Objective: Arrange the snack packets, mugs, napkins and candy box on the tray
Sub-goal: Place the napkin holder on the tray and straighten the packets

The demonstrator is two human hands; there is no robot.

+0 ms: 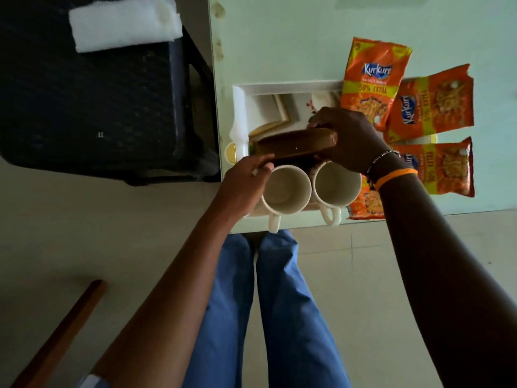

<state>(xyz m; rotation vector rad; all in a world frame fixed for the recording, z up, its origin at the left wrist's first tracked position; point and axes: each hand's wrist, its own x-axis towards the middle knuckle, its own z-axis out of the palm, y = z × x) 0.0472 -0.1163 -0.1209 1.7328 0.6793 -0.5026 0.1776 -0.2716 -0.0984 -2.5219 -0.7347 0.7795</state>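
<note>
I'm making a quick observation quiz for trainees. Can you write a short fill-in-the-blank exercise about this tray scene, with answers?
1. Both hands, the left hand and the right hand, hold a ____ box above the tray.
2. The number of white mugs on the tray is ____.
3. The snack packets are mostly ____ in colour.
4. The mug handles point ____ the person.

Answers: brown; two; orange; toward
</note>
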